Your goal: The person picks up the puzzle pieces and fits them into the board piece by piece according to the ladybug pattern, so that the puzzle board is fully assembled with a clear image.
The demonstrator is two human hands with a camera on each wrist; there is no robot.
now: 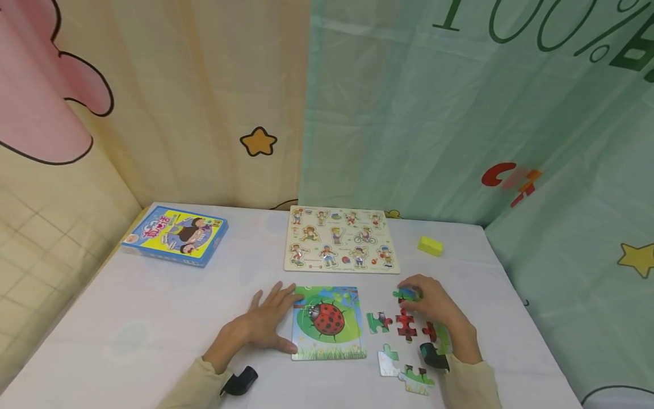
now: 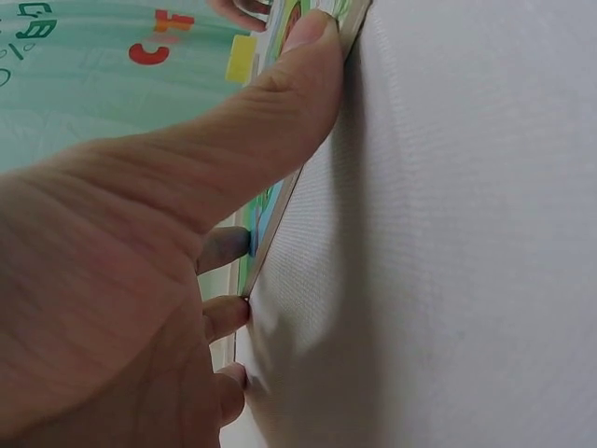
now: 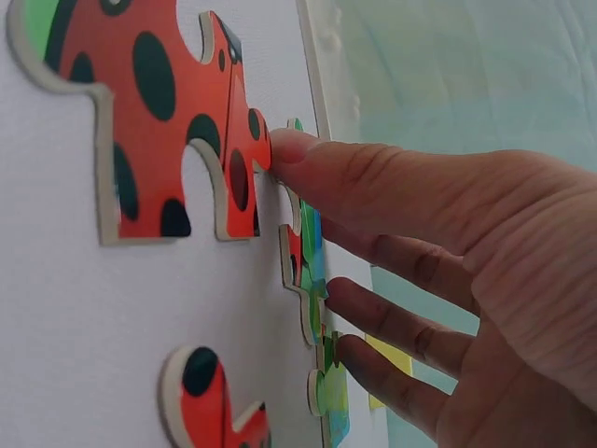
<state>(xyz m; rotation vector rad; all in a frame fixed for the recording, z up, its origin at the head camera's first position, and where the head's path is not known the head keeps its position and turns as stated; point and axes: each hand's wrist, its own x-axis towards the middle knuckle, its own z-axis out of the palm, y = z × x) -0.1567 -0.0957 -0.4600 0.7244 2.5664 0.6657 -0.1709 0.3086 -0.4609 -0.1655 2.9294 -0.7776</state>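
My left hand [image 1: 263,324] lies spread at the left side of a square ladybug picture board [image 1: 328,319]. Its thumb rests on the lower left corner and the other fingers reach its upper left edge. My right hand [image 1: 433,301] holds a green-and-blue jigsaw piece [image 1: 405,293] between thumb and fingers, low over the white table. Just below it is a red spotted jigsaw piece [image 3: 149,121], close to the thumb. A green-and-red piece [image 1: 379,322] lies to the left; a smaller red piece [image 1: 430,331] is near the right wrist.
Two joined-looking pale pieces [image 1: 388,361] [image 1: 416,380] lie toward the front. Behind the board is a wooden peg puzzle [image 1: 341,238] with figures. A blue-and-yellow box [image 1: 176,234] sits at the back left, a yellow block [image 1: 430,246] at the back right. Printed curtains [image 1: 388,113] hang behind the table.
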